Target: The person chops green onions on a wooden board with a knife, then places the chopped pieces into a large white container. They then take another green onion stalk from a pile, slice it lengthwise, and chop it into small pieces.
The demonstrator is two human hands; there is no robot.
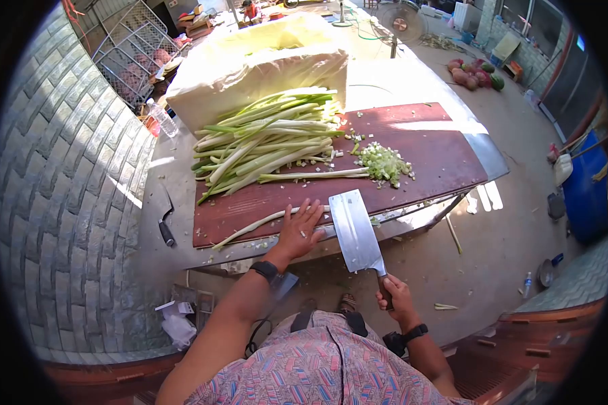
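Observation:
My right hand (397,300) is closed round the dark handle of a cleaver (356,233). Its broad blade hangs over the front edge of the reddish-brown cutting board (439,148), tip pointing away from me. Fingers stretched out, my left hand (301,233) lies flat across a single green onion (250,228) near the board's front edge. The stalk's right end reaches the blade's upper left side. Behind my hands a large pile of green onions (270,138) covers the board's left half. Right of it sits a heap of chopped green onion (385,164), with one long stalk pointing at it.
A cloth-lined box (257,67) stands behind the pile. A black-handled knife (165,223) and a plastic bottle (162,120) are on the metal table at left. A brick wall (74,202) runs along the left. Across the floor at right is a blue barrel (588,189).

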